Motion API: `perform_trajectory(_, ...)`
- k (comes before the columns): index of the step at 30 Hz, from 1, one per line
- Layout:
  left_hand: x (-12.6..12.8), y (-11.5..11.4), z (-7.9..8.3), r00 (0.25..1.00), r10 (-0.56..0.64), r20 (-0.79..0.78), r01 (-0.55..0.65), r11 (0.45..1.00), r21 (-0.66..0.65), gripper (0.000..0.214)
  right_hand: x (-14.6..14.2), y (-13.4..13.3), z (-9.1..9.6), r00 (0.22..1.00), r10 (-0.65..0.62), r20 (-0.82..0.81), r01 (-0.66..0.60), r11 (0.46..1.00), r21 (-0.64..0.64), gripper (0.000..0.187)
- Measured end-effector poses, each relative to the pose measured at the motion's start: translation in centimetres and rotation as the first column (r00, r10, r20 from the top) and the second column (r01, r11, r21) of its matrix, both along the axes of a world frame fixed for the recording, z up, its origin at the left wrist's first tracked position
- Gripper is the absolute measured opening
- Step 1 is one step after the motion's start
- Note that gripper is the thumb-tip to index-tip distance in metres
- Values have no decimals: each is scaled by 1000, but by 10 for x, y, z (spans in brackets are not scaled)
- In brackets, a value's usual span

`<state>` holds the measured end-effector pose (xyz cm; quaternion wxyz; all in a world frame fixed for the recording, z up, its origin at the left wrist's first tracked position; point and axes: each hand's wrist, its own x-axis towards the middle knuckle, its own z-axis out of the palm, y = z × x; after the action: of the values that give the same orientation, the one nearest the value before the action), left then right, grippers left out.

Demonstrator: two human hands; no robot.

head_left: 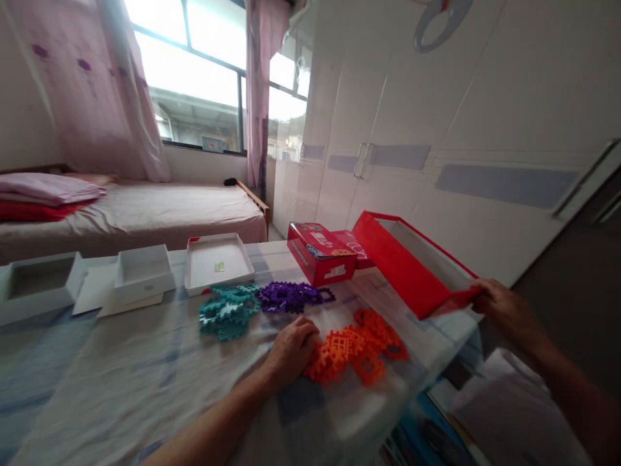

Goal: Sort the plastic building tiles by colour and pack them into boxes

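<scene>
My right hand grips the near end of a red open box, which is tilted at the table's right side with its pale inside showing. On the table, my left hand rests with curled fingers against the left edge of a pile of orange plastic gear-edged pieces. Whatever its fingers hold, if anything, is hidden. Farther back lie a purple pile and a teal pile of similar toothed pieces.
A red printed box stands behind the purple pile. Along the back left are a white lid and white open boxes. A cloth covers the table; beyond are a bed and a wardrobe.
</scene>
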<state>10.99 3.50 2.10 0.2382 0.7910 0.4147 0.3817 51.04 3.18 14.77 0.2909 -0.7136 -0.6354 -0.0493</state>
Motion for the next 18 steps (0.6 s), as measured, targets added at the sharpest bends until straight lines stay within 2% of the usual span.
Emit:
perform_trajectory(3,1,-1,0,1000,-2,7,2,1000,4,25,38,-16,-19,999,-21,41,22,1000,-22,14)
perform_trajectory(7,1,-1,-1,1000,2,8,-2,1000,2,25,67,-25,-45,999,-35,19,36,998,-46,12)
perform_trajectory(13,1,0,0,1000,-6,11,6,1000,-8,25,83,-18,-75,999,15,-45,-18,997,-71,15)
perform_trajectory(18,1,0,0,1000,-4,-2,4,1000,-16,26,82,-1,-84,997,54,-60,-57,997,-53,15)
